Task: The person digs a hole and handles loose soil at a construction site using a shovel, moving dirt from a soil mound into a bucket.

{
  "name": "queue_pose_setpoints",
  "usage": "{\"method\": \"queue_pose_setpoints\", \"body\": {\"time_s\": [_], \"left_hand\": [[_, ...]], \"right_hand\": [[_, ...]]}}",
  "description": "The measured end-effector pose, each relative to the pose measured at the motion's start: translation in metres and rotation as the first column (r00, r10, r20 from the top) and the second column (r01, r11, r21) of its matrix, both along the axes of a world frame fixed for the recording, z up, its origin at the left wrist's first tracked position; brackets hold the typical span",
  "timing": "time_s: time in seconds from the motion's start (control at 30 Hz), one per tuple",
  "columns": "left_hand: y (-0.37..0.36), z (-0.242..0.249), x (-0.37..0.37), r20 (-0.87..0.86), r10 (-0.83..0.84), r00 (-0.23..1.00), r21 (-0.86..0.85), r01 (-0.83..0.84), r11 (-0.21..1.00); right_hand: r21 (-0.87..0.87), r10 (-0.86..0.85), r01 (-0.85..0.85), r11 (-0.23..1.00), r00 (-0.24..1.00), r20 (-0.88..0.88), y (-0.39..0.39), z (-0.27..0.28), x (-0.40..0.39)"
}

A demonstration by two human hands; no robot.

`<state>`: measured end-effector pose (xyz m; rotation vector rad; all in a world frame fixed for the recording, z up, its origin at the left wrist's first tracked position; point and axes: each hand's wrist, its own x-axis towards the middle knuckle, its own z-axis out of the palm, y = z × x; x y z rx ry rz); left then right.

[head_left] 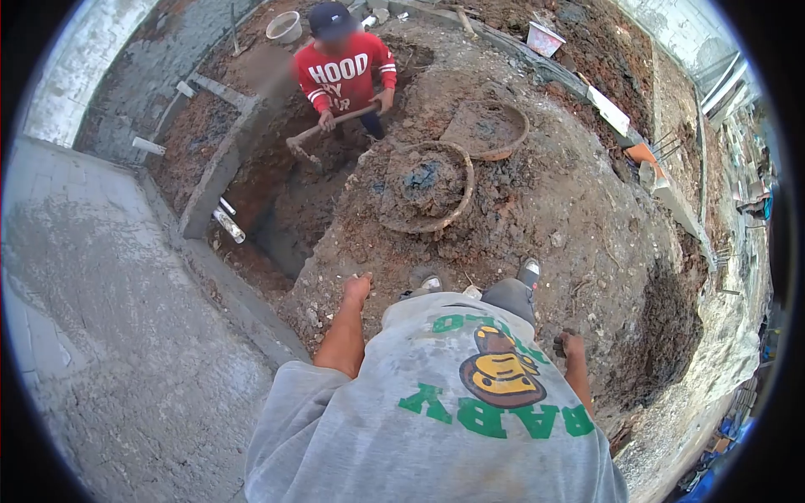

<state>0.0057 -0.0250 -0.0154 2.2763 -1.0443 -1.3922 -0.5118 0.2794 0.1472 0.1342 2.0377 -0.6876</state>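
My left hand [358, 288] hangs over the dirt beside the pit, its fingers drawn together. A small white speck shows by its fingertips, too small to name. Low at my other side, my right hand [571, 343] has its fingers curled in, and what they may hold is hidden. Ahead of my feet lies a round shallow basket [464, 199] loaded with wet soil. Behind it, slightly right, a second round basket [521, 138] also carries soil. Neither hand touches them. In the pit, a person in a red top [340, 71] grips a hoe [335, 124] with both hands.
The dug pit [281, 226] drops off ahead to the left, edged by a concrete beam [220, 163]. White pipes [228, 225] stick out there. A white bucket [285, 28] stands behind the person, another tub [545, 38] farther right. Rebar [668, 144] juts out at right.
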Motion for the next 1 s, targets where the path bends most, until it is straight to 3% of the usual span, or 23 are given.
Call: {"method": "queue_pose_setpoints", "body": {"time_s": [0.07, 0.17, 0.3, 0.37, 0.47, 0.57, 0.67, 0.77, 0.87, 0.93, 1.0], "left_hand": [[-0.004, 0.045, -0.025, -0.092, -0.017, 0.996, 0.039, 0.02, 0.999], [0.001, 0.005, -0.017, -0.1, -0.042, 0.994, 0.026, 0.045, 0.999], [0.015, 0.035, -0.03, -0.091, -0.037, 0.995, 0.099, 0.046, 0.994], [0.024, 0.044, -0.031, -0.164, 0.087, 0.983, 0.167, -0.06, 0.984], [0.031, 0.057, -0.028, -0.19, 0.107, 0.976, 0.229, -0.062, 0.971], [0.037, 0.019, -0.008, -0.105, 0.037, 0.994, 0.22, -0.013, 0.975], [0.035, 0.035, -0.003, -0.17, 0.107, 0.98, 0.2, -0.072, 0.977], [0.03, 0.019, 0.008, -0.165, 0.135, 0.977, 0.177, -0.105, 0.979], [0.032, -0.041, 0.025, -0.135, 0.139, 0.981, 0.108, -0.125, 0.986], [0.022, 0.051, -0.006, -0.259, 0.208, 0.943, 0.207, -0.156, 0.966], [0.032, -0.014, 0.007, -0.267, 0.187, 0.945, 0.152, -0.15, 0.977]], "right_hand": [[0.011, -0.013, 0.013, 1.0, 1.0, -0.008, 0.002, 0.002, -0.001], [-0.012, -0.017, 0.016, 1.0, 1.0, -0.013, 0.003, 0.011, 0.004], [0.036, -0.012, 0.013, 0.999, 1.0, -0.011, 0.012, 0.016, 0.003], [0.085, 0.032, -0.032, 0.996, 0.999, 0.006, 0.014, 0.016, 0.0], [0.087, 0.021, -0.021, 0.996, 1.0, 0.0, 0.007, 0.017, 0.0], [0.022, 0.009, -0.009, 1.0, 1.0, -0.004, -0.008, 0.02, 0.001], [0.013, 0.04, -0.04, 0.999, 0.999, -0.01, -0.026, 0.029, 0.004], [-0.015, 0.042, -0.043, 0.999, 0.998, -0.056, -0.039, 0.039, 0.006], [0.055, 0.108, -0.103, 0.993, 0.988, -0.113, -0.04, 0.046, -0.002], [0.08, 0.091, -0.079, 0.994, 0.985, -0.148, -0.039, 0.058, -0.008], [0.095, 0.083, -0.067, 0.993, 0.981, -0.175, -0.029, 0.064, -0.024]]}}
